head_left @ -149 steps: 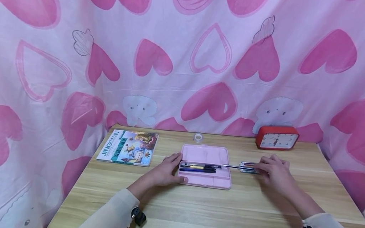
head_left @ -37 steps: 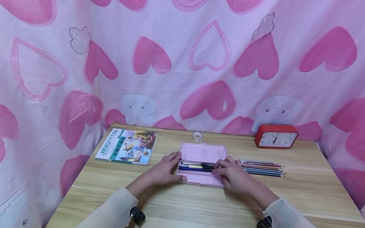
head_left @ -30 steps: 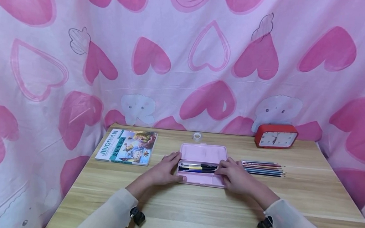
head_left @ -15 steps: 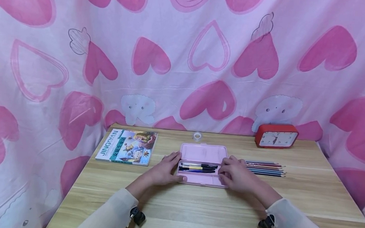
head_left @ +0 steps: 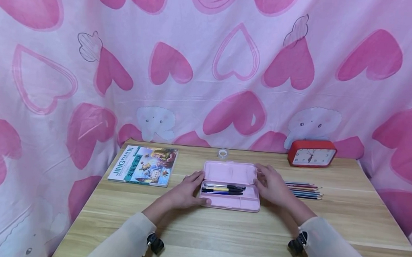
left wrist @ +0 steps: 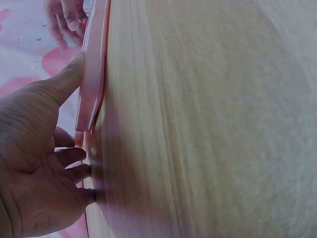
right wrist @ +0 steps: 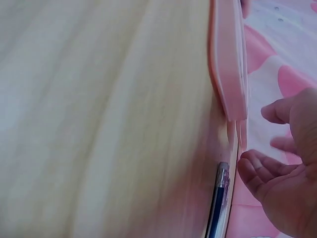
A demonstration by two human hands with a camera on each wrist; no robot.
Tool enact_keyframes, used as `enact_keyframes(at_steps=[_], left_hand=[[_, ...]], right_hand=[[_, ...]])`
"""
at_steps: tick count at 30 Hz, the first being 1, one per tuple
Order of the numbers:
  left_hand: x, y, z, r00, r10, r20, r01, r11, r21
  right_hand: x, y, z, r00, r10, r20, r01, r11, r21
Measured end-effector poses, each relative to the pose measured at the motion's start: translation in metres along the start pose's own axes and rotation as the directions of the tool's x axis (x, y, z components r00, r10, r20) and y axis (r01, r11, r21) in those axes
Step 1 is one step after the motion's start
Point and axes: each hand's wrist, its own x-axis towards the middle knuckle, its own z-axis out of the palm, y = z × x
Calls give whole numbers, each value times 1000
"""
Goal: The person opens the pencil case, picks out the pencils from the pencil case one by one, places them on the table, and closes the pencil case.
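A pink pencil case (head_left: 222, 202) lies with its lid (head_left: 229, 172) folded back on the table. Several pens (head_left: 223, 189) are in its long compartment. My left hand (head_left: 185, 193) holds the left end of the case, thumb at the front corner and fingers toward the lid; in the left wrist view the thumb lies along the case's side (left wrist: 93, 89). My right hand (head_left: 274, 188) is at the right end by the lid, with thumb and fingers spread and nothing gripped. Beyond it lies a row of colored pencils (head_left: 303, 190), partly hidden by the hand; one pencil (right wrist: 218, 198) shows in the right wrist view.
A picture book (head_left: 145, 166) lies at the left of the wooden table (head_left: 197, 240). Behind the case is a roll of clear tape (head_left: 222, 153). At the back right stands a red clock (head_left: 311, 153), with a heart-patterned curtain (head_left: 178, 114) behind the table.
My right hand has gone from the pencils to the case, placed a pen among the others, then withdrawn to the lid's right edge. My left hand has stayed on the case.
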Motion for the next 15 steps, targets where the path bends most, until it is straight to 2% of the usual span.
enact_keyframes(at_steps=[8, 15], left_hand=[[-1, 2, 2, 1000, -23, -20, 22, 998, -60], [-1, 1, 2, 999, -19, -28, 17, 997, -71]], right_hand=[[12, 0, -3, 980, 177, 87, -189, 969, 156], [10, -5, -11, 974, 202, 100, -219, 955, 199]])
